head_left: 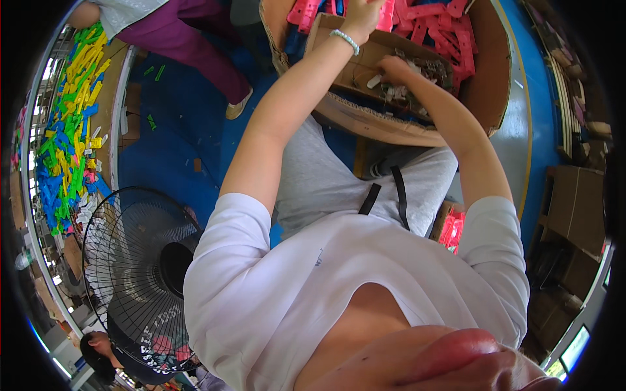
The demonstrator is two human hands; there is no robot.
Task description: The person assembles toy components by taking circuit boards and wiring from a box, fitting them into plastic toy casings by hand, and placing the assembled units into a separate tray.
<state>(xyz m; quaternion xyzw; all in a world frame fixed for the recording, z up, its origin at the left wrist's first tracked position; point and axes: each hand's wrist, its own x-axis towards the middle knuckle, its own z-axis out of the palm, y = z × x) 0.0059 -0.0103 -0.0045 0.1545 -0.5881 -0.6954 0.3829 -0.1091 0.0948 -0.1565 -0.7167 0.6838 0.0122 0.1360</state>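
The left hand is up at the top, closed around a pink plastic piece over the big cardboard box full of them. The right hand reaches into the smaller cardboard tray, fingers curled among small grey parts; I cannot tell whether it grips one. A black fan stands at the left

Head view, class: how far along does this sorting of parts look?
Done: a heap of pink plastic pieces fills the big carton. In hand: the left hand grips a pink piece, and the right hand digs among small parts in the shallow cardboard tray. Left: parts remain in the tray.
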